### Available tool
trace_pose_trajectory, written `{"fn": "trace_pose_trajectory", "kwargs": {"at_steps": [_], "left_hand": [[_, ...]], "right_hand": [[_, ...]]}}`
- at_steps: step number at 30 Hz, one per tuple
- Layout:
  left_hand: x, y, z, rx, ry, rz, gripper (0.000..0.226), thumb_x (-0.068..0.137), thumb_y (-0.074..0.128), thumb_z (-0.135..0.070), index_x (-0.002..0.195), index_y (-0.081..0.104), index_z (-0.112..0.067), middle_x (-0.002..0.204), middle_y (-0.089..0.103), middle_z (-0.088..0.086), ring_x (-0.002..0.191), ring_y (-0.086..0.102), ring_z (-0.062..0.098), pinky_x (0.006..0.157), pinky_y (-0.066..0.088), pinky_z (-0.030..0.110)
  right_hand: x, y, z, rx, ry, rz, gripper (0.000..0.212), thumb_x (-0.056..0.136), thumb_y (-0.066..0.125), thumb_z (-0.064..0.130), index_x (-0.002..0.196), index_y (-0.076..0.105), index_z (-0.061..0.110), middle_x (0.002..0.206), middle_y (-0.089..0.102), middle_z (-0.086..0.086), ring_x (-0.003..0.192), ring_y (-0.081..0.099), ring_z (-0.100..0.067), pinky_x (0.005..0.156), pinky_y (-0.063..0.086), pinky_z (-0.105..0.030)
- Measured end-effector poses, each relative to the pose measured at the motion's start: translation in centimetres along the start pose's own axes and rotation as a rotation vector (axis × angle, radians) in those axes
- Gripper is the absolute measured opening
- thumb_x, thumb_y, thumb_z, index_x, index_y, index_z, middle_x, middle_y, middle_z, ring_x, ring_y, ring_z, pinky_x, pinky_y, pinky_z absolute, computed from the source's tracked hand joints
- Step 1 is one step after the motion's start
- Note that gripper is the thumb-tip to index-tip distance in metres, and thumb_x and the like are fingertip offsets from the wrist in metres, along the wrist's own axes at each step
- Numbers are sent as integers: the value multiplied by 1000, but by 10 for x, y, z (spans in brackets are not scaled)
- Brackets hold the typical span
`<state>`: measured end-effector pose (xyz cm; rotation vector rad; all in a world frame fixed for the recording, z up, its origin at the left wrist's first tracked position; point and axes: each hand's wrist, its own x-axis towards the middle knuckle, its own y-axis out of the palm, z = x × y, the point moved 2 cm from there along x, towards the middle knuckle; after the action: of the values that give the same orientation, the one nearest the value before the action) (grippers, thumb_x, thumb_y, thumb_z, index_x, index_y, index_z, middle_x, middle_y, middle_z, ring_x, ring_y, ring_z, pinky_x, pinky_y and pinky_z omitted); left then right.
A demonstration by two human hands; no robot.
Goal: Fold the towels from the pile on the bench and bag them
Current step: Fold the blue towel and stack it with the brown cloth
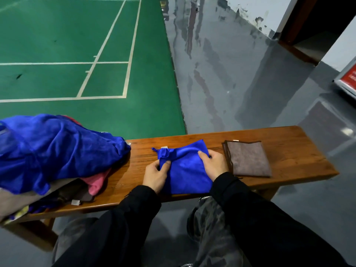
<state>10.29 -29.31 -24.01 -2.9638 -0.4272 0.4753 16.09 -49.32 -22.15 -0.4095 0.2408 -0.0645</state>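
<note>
Near edge: black sleeves (123, 218) reach forward over the knees to the bench (300, 157).

Left hand (155, 175): fingers (166, 164) pinch the bunched left side of the blue towel (186, 174), just below a twisted knot of cloth at its far-left corner. Right hand (212, 166): thumb on top, fingers curled round the towel's right edge. Both are grasping the same towel.

Blue towel lies mid-bench, between the hands; near part flat, far-left corner crumpled, a small white tag at the far edge.

Right of it, just beside the right hand: grey-brown towel (249, 159), already folded into a flat square, lying on the bench.

Left end of bench: unfolded pile (57, 151), a large blue cloth on top, a pink towel (97, 183) and darker pieces under it, some hanging over the near edge. Whether the blue cloth on top is a towel or the bag, cannot tell.

Far: green court floor (77, 45) with white lines, wet-looking grey floor (231, 74) to the right.

Judgement: step in hand is the fold of the second towel; task early, most of the pile untouched, nothing bagged. Next move calls for untwisting the far-left corner and pulling the cloth flat before any fold, or the crease will sit crooked.
</note>
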Motion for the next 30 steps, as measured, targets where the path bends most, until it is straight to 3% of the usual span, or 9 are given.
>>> {"fn": "trace_pose_trajectory", "kwargs": {"at_steps": [3,7,11,15,19,21,23,27,30], "left_hand": [[15,0,2,184,20,-66,33,100,55,-33,74,66,-15,78,71,3,81,66,23,76,51,41],[26,2,-5,538,32,-160,50,101,45,-44,61,52,-15,70,64,11,82,63,41,66,41,37],[29,6,-1,767,111,-209,42,99,42,-49,74,53,-17,86,69,15,85,64,41,67,45,38],[24,7,6,747,222,-240,30,96,54,-43,103,57,-14,108,60,13,98,59,37,77,45,41],[18,0,24,978,142,-354,63,89,57,-56,135,49,-14,138,48,14,125,41,38,101,34,52],[17,1,30,951,89,-331,50,91,55,-51,128,53,-16,141,47,10,131,35,35,105,29,52],[14,4,25,812,161,-275,33,94,52,-37,117,56,-13,127,56,13,123,45,37,100,36,48],[6,10,9,235,126,-171,26,96,52,-32,116,45,-16,92,67,10,91,64,40,78,47,41],[1,32,-18,56,277,-35,61,89,51,-28,146,31,-30,129,63,-1,111,64,12,100,47,30]], "right_hand": [[11,6,-4,-132,-46,-52,37,94,64,39,81,63,5,74,66,-9,69,59,-26,64,49,-38],[23,12,-14,-376,-62,-88,39,94,60,49,78,59,13,72,63,1,72,59,-25,67,52,-42],[27,19,-18,-610,-151,-129,38,94,55,56,79,52,21,78,56,6,82,58,-25,67,39,-35],[23,23,-24,-577,-119,-200,49,83,60,70,106,61,26,104,62,-1,100,57,-26,85,46,-39],[19,25,-26,-669,-114,-200,40,83,65,57,103,62,23,115,56,-3,108,52,-29,92,41,-41],[18,29,-24,-600,-138,-110,29,89,64,47,91,56,19,112,58,-5,105,53,-31,89,42,-41],[15,33,-19,-361,-118,-27,28,94,62,40,91,50,15,102,62,-9,98,57,-34,83,45,-42],[5,22,2,107,-14,-56,22,95,66,30,106,52,16,93,61,4,99,60,-27,80,43,-30],[11,-14,8,368,-37,-86,41,83,77,23,116,53,24,108,63,4,107,62,-23,93,50,-32]]}}
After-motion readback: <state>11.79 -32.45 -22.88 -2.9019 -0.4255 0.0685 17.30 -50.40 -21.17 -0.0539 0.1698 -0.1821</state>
